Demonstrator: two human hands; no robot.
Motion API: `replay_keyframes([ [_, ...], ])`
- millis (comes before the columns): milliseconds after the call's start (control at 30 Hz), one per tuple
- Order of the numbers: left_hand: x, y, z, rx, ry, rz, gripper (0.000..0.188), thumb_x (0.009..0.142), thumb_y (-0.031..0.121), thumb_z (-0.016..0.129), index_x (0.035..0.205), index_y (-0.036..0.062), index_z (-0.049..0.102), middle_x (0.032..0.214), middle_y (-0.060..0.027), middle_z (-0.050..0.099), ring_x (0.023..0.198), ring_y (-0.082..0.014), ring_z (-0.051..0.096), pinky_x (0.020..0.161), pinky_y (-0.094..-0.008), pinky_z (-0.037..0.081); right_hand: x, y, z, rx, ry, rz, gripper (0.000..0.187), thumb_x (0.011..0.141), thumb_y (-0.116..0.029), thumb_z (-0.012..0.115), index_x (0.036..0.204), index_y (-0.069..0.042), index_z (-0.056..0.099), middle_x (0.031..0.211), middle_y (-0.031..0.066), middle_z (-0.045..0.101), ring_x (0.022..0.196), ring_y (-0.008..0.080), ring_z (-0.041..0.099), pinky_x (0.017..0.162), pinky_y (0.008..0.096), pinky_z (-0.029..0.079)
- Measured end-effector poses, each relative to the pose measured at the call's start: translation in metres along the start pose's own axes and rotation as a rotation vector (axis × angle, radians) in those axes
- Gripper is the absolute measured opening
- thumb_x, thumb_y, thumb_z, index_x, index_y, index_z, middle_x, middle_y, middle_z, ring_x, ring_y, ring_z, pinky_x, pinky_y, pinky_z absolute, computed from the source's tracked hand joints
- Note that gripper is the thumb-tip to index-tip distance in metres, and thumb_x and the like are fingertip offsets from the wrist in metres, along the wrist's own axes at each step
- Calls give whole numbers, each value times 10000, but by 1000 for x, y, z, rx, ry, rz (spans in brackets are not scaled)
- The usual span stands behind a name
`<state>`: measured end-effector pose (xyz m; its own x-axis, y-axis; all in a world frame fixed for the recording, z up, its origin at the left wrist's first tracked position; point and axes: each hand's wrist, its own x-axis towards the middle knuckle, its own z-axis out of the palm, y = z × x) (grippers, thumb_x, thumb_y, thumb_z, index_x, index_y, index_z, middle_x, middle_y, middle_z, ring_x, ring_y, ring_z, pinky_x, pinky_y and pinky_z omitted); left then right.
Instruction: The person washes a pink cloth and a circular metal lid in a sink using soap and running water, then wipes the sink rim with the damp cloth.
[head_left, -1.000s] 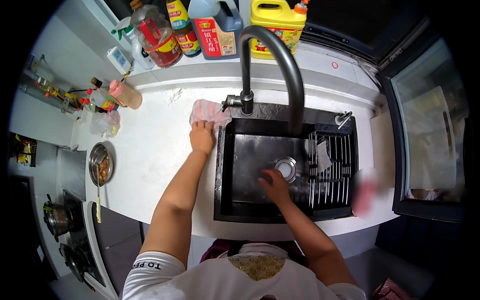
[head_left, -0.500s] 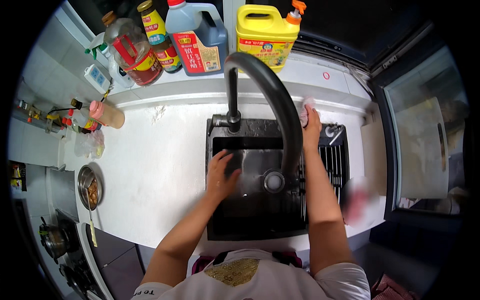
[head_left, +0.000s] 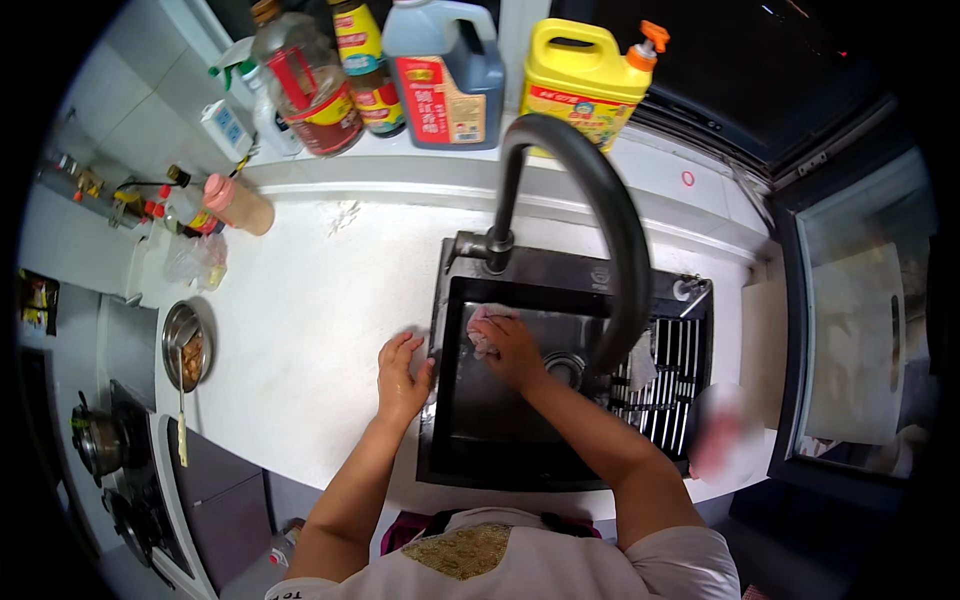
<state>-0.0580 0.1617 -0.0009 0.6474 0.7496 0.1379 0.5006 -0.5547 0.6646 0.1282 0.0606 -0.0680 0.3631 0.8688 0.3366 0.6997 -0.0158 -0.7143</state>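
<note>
My right hand (head_left: pixel 514 352) is closed round a crumpled pink cloth (head_left: pixel 484 326) over the left part of the black sink (head_left: pixel 480 462). Part of the cloth bulges out past the fingers. On the white counter (head_left: pixel 300 330), just left of the sink's rim, my left hand (head_left: pixel 402 384) is empty, its fingers apart. Above the basin arches a black faucet (head_left: pixel 628 220), its lever (head_left: pixel 466 246) at the back rim. A drain (head_left: pixel 565 370) shows partly behind my right forearm.
Right of the basin is a black drying rack (head_left: pixel 668 395). On the ledge behind stand a yellow pump jug (head_left: pixel 582 85), a blue-grey jug (head_left: pixel 445 85) and several bottles. A metal bowl (head_left: pixel 187 345) of food with a long-handled spoon sits at left. An open window pane (head_left: pixel 850 320) is at right.
My right hand has brought the cloth from the sink's back right corner to the basin's left side. My left hand has gone from over the basin to the counter. The whole view has shifted.
</note>
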Motion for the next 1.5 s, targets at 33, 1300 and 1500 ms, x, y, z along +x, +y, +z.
replay_keyframes([
  [33, -5, -4, -7, 42, 12, 2, 329, 713, 62, 654, 1031, 33, 575, 1172, -175, 501, 1085, -354, 461, 916, -393, 387, 9, -21, 2, 6, 75, -33, 466, 627, 2, 580, 1087, -70, 555, 1084, 158, 509, 1005, 365, 478, 862, 423, 412],
  [1300, -72, -1, -19, -189, -7, 313, 327, 723, 11, 633, 1042, 22, 565, 1065, -161, 574, 1013, -315, 535, 889, -367, 412, -277, -112, -107, -590, 69, 365, 528, 630, -38, 614, 1146, -130, 553, 1118, 152, 499, 934, 339, 484, 783, 427, 398],
  [1500, 8, 56, -43, -87, 130, 503, 310, 766, 53, 582, 1075, 33, 561, 1116, -159, 549, 1078, -340, 484, 925, -385, 373, -80, -151, -25, 69, 152, 167, 573, 692, -119, 673, 1231, -127, 477, 1222, 180, 461, 1126, 374, 439, 925, 435, 383],
])
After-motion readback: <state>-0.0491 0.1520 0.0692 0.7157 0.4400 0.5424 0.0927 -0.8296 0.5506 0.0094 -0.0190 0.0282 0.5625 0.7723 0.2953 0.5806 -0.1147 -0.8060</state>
